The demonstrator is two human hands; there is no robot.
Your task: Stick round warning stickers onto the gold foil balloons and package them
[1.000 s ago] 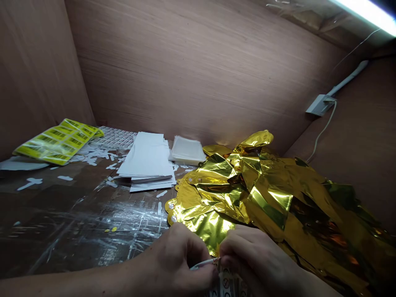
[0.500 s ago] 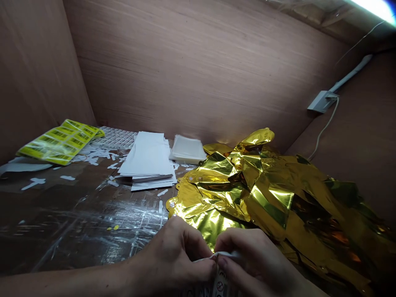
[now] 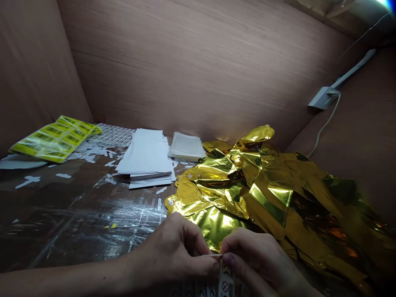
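My left hand [image 3: 175,247] and my right hand [image 3: 260,258] meet at the bottom of the view, thumbs and forefingers closed in a pinch. Between them is a white label sheet [image 3: 225,284] with black CE marks and a small round no-symbol. Its thin upper edge shows between the fingertips, while the lower part is dark and cut off by the frame. Just beyond the hands lies a heap of shiny gold foil balloons [image 3: 216,222], flat and overlapping.
On the brown tabletop [image 3: 77,222] are a stack of white cards [image 3: 144,152], clear plastic sleeves [image 3: 187,146], yellow barcode labels [image 3: 55,140], a printed sticker sheet [image 3: 116,134] and scattered white paper scraps [image 3: 89,154]. A socket box [image 3: 323,98] with a cable hangs on the right wall.
The right hand has shifted slightly right, and more of the printed strip shows between the hands. Its white edge now looks thinner and straighter. The view has moved a little.
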